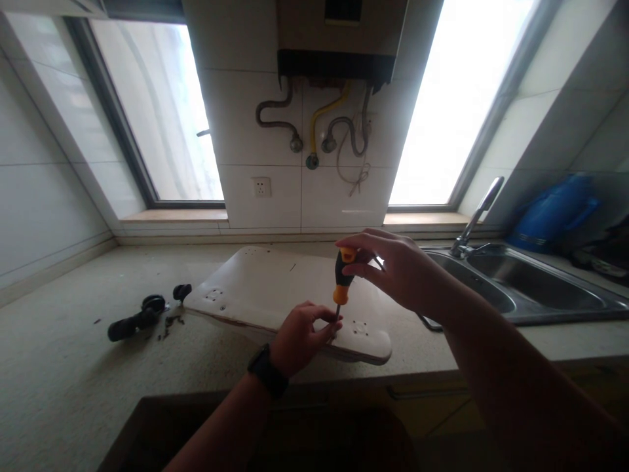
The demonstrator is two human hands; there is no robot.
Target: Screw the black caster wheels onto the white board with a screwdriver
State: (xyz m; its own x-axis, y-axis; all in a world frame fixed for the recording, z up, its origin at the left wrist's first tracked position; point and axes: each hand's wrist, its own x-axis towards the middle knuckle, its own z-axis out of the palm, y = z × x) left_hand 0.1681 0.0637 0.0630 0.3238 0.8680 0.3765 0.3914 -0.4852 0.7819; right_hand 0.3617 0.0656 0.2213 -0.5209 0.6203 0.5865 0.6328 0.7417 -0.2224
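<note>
The screwdriver's (340,294) tip was hidden behind the left hand's (297,337) fingertips, so what it met could not be told. The right hand (393,262) and forearm covered part of the board's (265,288) far right edge; both arms were cut off by the frame. What lay under the board was too dark to make out, and the heater (339,65) was cropped above.

The screwdriver stood nearly upright over the board's near right part, shaft down, handle leaning slightly right. The right fingers and thumb gripped its handle; the left thumb and forefinger pinched its lower shaft. The board's long axis ran from far left to near right.

It lay on a pale speckled counter (63,354), with black wheels (130,326) and small screws (170,322) beside its left end. A steel sink (531,282) and blue jug (555,213) stood right; a socket (261,187) sat on the tiled wall between two windows.
</note>
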